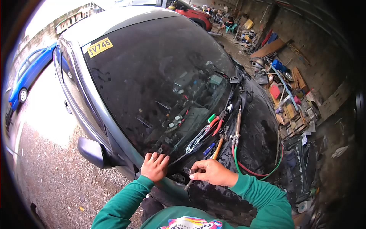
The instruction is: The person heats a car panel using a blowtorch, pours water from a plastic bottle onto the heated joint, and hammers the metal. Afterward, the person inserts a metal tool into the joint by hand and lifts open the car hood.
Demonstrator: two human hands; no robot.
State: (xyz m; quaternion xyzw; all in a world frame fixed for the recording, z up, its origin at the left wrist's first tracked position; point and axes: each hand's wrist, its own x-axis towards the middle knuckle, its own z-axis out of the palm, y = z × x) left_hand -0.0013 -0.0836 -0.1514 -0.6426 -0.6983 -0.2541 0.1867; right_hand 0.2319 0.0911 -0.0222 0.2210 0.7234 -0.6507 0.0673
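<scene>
My left hand (154,168) lies with its fingers stretched over the lower corner of the windshield (152,87) of a dark grey car. My right hand (214,173) is closed around a short dark metal tool that looks like a socket wrench (188,186), held over the gap by the fender. Its round upper end shows beside my thumb; my fingers hide part of it. Near that hand, at the base of the glass, lie a wooden handle (219,148), a blue-handled screwdriver (209,149), red-handled pliers (217,125) and a coiled white cable (195,140).
A gas torch (238,120) with red and green hoses (237,162) rests on the dark hood (255,126). The side mirror (90,152) sticks out at left. Scrap and boards (268,48) pile along the right wall. A blue car (32,68) stands at far left.
</scene>
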